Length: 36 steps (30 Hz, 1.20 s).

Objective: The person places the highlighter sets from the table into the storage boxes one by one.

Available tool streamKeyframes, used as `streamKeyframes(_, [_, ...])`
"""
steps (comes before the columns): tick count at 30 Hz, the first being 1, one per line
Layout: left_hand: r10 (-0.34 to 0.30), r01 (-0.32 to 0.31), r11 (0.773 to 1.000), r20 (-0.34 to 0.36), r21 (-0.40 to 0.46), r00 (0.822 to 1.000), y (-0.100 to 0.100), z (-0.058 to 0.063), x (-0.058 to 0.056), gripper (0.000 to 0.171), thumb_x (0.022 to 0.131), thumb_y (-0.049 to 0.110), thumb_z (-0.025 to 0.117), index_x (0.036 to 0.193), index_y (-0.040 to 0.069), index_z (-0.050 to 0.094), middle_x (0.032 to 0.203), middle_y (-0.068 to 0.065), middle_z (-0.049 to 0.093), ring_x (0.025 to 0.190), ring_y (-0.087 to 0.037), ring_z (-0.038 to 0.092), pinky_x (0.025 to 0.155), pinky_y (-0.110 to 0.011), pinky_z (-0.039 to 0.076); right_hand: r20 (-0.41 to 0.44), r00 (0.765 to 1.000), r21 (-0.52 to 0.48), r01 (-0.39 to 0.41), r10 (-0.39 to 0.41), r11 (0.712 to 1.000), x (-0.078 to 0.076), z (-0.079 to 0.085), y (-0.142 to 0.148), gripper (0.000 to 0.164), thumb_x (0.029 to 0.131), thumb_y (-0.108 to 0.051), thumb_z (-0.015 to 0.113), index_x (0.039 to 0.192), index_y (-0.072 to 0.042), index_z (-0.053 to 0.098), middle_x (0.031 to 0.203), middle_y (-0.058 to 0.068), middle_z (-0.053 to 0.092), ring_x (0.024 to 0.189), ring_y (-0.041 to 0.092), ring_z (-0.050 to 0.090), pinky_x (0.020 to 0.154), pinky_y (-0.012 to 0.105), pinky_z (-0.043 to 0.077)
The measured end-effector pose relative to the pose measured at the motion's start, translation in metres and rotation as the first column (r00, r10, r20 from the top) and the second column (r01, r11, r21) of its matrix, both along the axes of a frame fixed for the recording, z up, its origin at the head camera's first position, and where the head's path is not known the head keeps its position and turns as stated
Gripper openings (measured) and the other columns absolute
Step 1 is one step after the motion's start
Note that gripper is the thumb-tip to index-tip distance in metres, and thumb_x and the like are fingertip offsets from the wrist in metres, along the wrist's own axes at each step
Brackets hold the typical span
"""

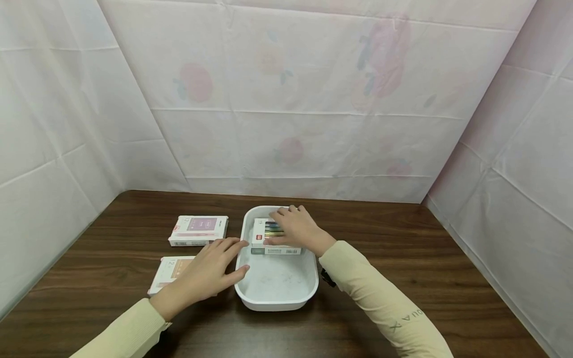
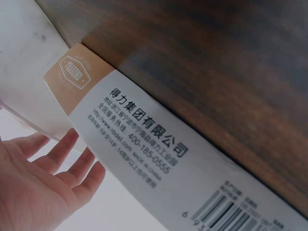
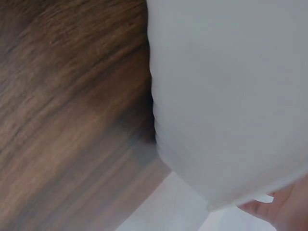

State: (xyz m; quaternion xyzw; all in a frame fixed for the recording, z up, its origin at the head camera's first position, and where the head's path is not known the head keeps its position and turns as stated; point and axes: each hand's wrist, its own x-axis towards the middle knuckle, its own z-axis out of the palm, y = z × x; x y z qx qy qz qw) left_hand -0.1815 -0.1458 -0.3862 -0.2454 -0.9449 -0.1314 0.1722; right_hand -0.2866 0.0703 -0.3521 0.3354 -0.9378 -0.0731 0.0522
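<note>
A white plastic tray (image 1: 275, 281) stands on the table, with a white box of colored pens or pencils (image 1: 258, 229) lying in its far half. My right hand (image 1: 295, 228) reaches over the tray's right rim and lies over this box, fingers spread toward its far edge, thumb over its top. At the tray's left rim is my left hand (image 1: 215, 266), its fingers apart and holding nothing. Under the left forearm lies a white box with an orange label (image 1: 172, 271); its printed side shows large in the left wrist view. The right wrist view mostly shows the tray's outer wall (image 3: 226, 96).
Another white box with a purple label (image 1: 201, 228) lies left of the tray, farther back. A small black object (image 1: 328, 277) shows beneath the right cuff. The dark wooden table (image 1: 403, 248) meets pale printed cloth (image 1: 313, 99) behind and at both sides.
</note>
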Motion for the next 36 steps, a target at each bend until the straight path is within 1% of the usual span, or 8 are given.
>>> streamKeyframes(5, [-0.003, 0.003, 1.000, -0.004, 0.005, 1.000, 0.000, 0.000, 0.000, 0.048, 0.086, 0.044, 0.055, 0.123, 0.013, 0.055, 0.117, -0.007, 0.057, 0.107, -0.029, 0.054, 0.088, -0.048, 0.042, -0.005, 1.000, -0.032, 0.011, -0.011, 0.999, 0.002, 0.007, 0.007, 0.077, 0.079, -0.070, 0.044, 0.138, -0.020, 0.040, 0.134, 0.005, 0.049, 0.120, 0.027, 0.047, 0.100, 0.046, 0.036])
streamKeyframes(11, [-0.003, 0.003, 1.000, -0.009, 0.004, 1.000, 0.000, 0.000, -0.001, 0.048, 0.085, 0.044, 0.055, 0.123, 0.013, 0.055, 0.117, -0.007, 0.057, 0.107, -0.028, 0.055, 0.087, -0.048, 0.043, -0.022, 1.000, -0.078, 0.010, -0.012, 0.997, 0.009, 0.015, 0.017, 0.078, 0.079, -0.069, 0.046, 0.137, -0.019, 0.041, 0.131, 0.004, 0.051, 0.118, 0.028, 0.048, 0.099, 0.049, 0.036])
streamKeyframes(15, [-0.004, 0.004, 1.000, -0.013, 0.004, 1.000, 0.000, -0.001, -0.001, 0.048, 0.085, 0.044, 0.055, 0.122, 0.014, 0.055, 0.117, -0.007, 0.057, 0.107, -0.028, 0.055, 0.087, -0.048, 0.042, -0.057, 0.998, -0.085, 0.006, -0.011, 0.996, 0.014, 0.018, 0.025, 0.076, 0.079, -0.069, 0.046, 0.136, -0.019, 0.043, 0.128, 0.003, 0.053, 0.116, 0.027, 0.050, 0.097, 0.047, 0.038])
streamKeyframes(19, [-0.003, 0.003, 1.000, -0.010, 0.004, 1.000, 0.000, -0.001, -0.001, 0.047, 0.085, 0.044, 0.055, 0.122, 0.014, 0.055, 0.117, -0.007, 0.057, 0.107, -0.028, 0.055, 0.087, -0.048, 0.042, -0.094, 0.996, -0.094, -0.004, -0.005, 0.996, 0.021, 0.019, 0.034, 0.072, 0.081, -0.067, 0.046, 0.134, -0.018, 0.046, 0.126, 0.004, 0.054, 0.113, 0.026, 0.052, 0.093, 0.046, 0.040])
streamKeyframes(26, [0.001, -0.001, 1.000, -0.008, 0.008, 1.000, 0.000, -0.002, 0.000, 0.047, 0.085, 0.043, 0.056, 0.122, 0.015, 0.055, 0.117, -0.007, 0.057, 0.107, -0.028, 0.054, 0.088, -0.048, 0.042, -0.117, 0.993, -0.104, -0.004, -0.008, 0.995, 0.035, 0.019, 0.050, 0.069, 0.082, -0.063, 0.048, 0.133, -0.017, 0.046, 0.126, 0.004, 0.054, 0.112, 0.027, 0.052, 0.092, 0.046, 0.041])
streamKeyframes(30, [0.001, -0.001, 1.000, -0.013, 0.011, 1.000, 0.000, -0.002, 0.000, 0.048, 0.085, 0.044, 0.056, 0.123, 0.014, 0.055, 0.117, -0.007, 0.057, 0.107, -0.029, 0.054, 0.088, -0.048, 0.042, -0.159, 0.987, -0.115, -0.032, 0.013, 0.993, 0.041, 0.016, 0.060, 0.066, 0.082, -0.061, 0.050, 0.131, -0.016, 0.048, 0.122, 0.005, 0.056, 0.108, 0.026, 0.053, 0.088, 0.045, 0.043])
streamKeyframes(33, [-0.002, 0.002, 1.000, -0.015, 0.016, 1.000, 0.000, -0.002, 0.000, 0.048, 0.084, 0.044, 0.057, 0.123, 0.014, 0.055, 0.117, -0.007, 0.057, 0.107, -0.029, 0.054, 0.088, -0.048, 0.042, -0.189, 0.982, -0.141, -0.060, 0.033, 0.988, 0.045, 0.012, 0.068, 0.064, 0.082, -0.057, 0.054, 0.130, -0.015, 0.050, 0.118, 0.005, 0.057, 0.104, 0.027, 0.054, 0.085, 0.044, 0.044])
streamKeyframes(36, [-0.002, 0.002, 1.000, -0.006, 0.016, 1.000, 0.000, -0.002, 0.000, 0.049, 0.084, 0.044, 0.056, 0.123, 0.015, 0.055, 0.117, -0.007, 0.057, 0.108, -0.028, 0.054, 0.088, -0.049, 0.041, -0.186, 0.982, -0.162, -0.061, 0.031, 0.985, 0.051, 0.009, 0.074, 0.063, 0.082, -0.055, 0.055, 0.130, -0.015, 0.050, 0.118, 0.005, 0.057, 0.104, 0.028, 0.055, 0.085, 0.045, 0.044])
